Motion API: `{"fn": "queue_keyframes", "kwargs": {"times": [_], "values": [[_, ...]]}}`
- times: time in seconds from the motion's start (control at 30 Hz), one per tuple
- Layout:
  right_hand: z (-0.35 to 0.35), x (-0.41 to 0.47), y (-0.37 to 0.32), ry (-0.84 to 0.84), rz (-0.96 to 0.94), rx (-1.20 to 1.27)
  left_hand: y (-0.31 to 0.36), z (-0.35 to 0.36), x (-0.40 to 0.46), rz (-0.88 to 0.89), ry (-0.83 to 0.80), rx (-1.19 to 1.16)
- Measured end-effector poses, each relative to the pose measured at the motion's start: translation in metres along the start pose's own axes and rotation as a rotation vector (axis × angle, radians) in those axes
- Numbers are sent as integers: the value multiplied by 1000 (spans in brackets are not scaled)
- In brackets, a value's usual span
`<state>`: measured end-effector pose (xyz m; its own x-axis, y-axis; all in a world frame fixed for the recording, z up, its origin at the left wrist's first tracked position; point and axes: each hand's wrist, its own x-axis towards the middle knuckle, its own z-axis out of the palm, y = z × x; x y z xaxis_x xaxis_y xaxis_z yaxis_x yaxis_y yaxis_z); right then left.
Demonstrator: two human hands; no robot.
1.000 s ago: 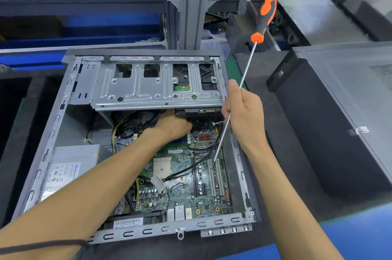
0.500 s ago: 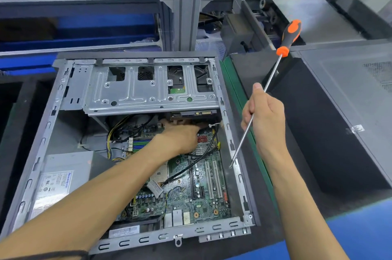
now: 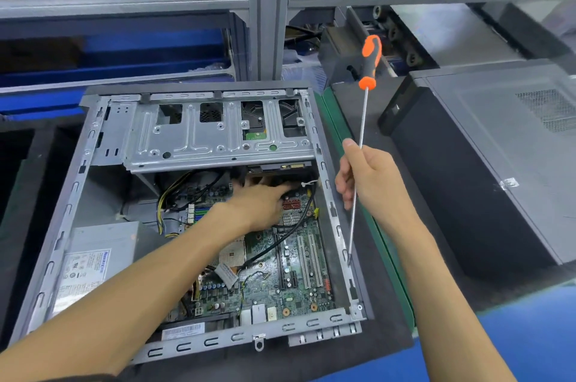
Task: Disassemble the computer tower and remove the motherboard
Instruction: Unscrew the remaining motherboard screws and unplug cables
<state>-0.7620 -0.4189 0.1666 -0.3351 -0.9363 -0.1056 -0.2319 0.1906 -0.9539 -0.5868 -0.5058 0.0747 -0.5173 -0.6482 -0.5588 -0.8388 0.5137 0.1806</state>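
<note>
The screwdriver (image 3: 370, 60) handle at upper right is orange and black; the motherboard (image 3: 290, 269) is green; the case frame (image 3: 218, 135) silver-grey; the tabletop (image 3: 530, 335) edge at lower right blue.

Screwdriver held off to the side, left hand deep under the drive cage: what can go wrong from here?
1. The right hand grips the screwdriver mid-shaft, handle up, tip beside the case's right wall; a slip could drop the tip onto the motherboard.
2. The left hand reaches under the drive cage, fingers hidden among the black cables; blind tugging may strain connectors.
3. The cage's metal edge above the knuckles could scrape them.
</note>
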Motion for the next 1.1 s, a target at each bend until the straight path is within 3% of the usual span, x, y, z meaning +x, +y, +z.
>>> {"fn": "queue_keyframes", "kwargs": {"times": [0.13,0.33,0.47,0.67,0.83,0.97,1.1], "values": [[-15,-8,9,-50,-14,-115,-9,-4,-32,49,42,-4],[-38,-15,47,165,14,-370,-2,-30,-76,84,137,84],[-37,-31,82,204,122,-536,14,-40,-87,93,277,48],[-15,-52,127,217,250,-705,25,-26,-69,109,238,-80],[-15,-59,141,145,215,-643,21,-15,-64,134,215,-101],[-18,-61,138,203,176,-678,21,-13,-65,142,206,-112],[-18,-63,131,-70,294,-844,21,-13,-66,132,197,-133]]}}
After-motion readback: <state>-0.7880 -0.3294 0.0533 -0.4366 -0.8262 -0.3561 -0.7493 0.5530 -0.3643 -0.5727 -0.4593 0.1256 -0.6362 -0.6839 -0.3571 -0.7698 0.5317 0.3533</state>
